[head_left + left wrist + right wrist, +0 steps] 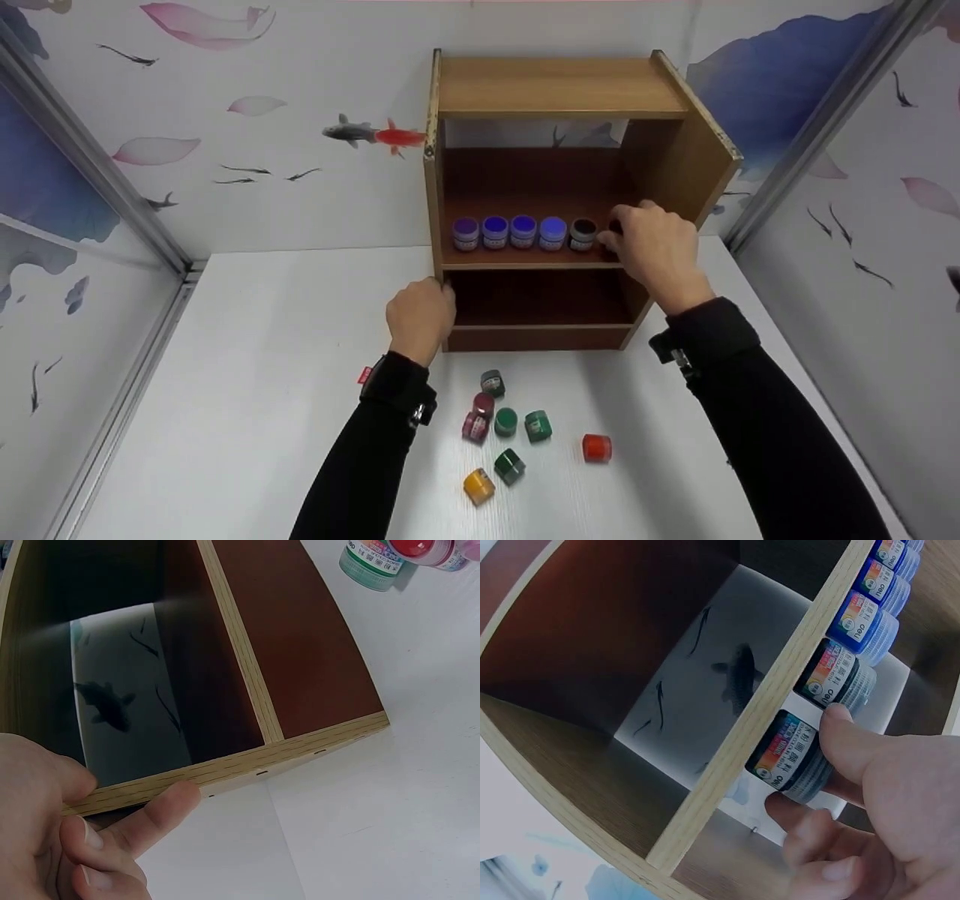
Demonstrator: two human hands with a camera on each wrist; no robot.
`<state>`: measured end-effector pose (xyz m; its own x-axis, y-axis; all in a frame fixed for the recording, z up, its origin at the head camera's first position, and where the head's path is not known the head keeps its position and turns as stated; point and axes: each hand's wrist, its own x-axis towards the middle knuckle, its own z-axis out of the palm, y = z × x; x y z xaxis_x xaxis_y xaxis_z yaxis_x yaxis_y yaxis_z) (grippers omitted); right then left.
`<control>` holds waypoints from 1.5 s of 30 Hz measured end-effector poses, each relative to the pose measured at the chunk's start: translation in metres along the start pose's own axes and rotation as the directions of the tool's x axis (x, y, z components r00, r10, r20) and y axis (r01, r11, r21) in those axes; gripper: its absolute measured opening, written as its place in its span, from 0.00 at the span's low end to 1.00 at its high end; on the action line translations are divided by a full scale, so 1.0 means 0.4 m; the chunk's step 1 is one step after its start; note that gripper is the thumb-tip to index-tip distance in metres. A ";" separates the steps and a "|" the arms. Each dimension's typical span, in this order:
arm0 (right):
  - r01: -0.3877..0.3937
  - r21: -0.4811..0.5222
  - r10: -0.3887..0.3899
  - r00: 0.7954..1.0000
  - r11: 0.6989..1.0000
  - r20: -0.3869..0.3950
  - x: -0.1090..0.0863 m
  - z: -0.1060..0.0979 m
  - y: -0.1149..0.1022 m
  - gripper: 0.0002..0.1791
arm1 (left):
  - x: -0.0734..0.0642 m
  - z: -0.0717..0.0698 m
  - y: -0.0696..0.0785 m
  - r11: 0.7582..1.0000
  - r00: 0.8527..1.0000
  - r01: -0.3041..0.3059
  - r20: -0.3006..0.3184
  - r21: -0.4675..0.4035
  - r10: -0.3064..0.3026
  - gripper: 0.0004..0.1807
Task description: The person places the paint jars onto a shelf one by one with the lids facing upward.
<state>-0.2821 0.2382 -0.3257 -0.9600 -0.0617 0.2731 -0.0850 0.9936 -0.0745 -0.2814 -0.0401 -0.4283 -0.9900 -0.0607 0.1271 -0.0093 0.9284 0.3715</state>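
Observation:
A wooden shelf unit (562, 86) stands against the back wall. My left hand (422, 319) pinches the front edge of its left side panel; in the left wrist view, the thumb lies on the inside and the fingers (169, 814) on the outside. With thumb and fingers, my right hand (660, 251) holds a dark paint jar (787, 754) at the right end of the middle shelf. Beside that jar stands a black paint jar (583, 235). Several blue and violet paint jars (523, 232) continue the row to the left, all upright.
On the white table (300, 390) in front lie several more paint jars: a grey one (493, 383), dark red ones (475, 427), green ones (538, 426), a yellow one (479, 486) and an orange-red one (597, 448). Patterned wall panels (300, 202) enclose the table.

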 end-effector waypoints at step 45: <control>0.101 0.005 -0.101 0.993 0.995 -0.063 -0.054 -0.023 0.010 0.30 | 0.000 0.002 -0.002 1.000 1.000 -0.004 0.008 0.006 0.004 0.23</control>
<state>-0.2591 0.2442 -0.3233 -0.9279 -0.1552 0.3391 -0.1830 0.9818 -0.0512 -0.2818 -0.0405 -0.4294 -0.9911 -0.0543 0.1215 -0.0062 0.9308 0.3654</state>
